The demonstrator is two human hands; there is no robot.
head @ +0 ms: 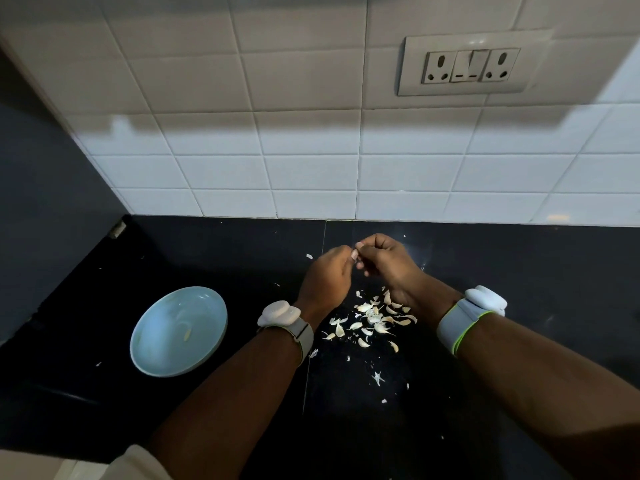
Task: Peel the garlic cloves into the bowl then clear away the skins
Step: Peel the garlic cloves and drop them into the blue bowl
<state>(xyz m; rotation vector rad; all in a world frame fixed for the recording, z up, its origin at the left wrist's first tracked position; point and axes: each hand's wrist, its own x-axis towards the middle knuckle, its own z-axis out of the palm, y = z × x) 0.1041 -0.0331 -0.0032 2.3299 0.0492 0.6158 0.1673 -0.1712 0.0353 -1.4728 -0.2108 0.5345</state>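
bowl (pixel 178 330) left of skins (pixel 370 320), perhaps touching none.

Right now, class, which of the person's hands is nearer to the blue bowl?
Left. The left hand is up and to the right of the blue bowl, apart from it. The right hand is farther right, beyond the left, both pinching a garlic clove.

Pale garlic cloves (pixel 372 320) and skins lie heaped right of the light-blue bowl (pixel 152 362).
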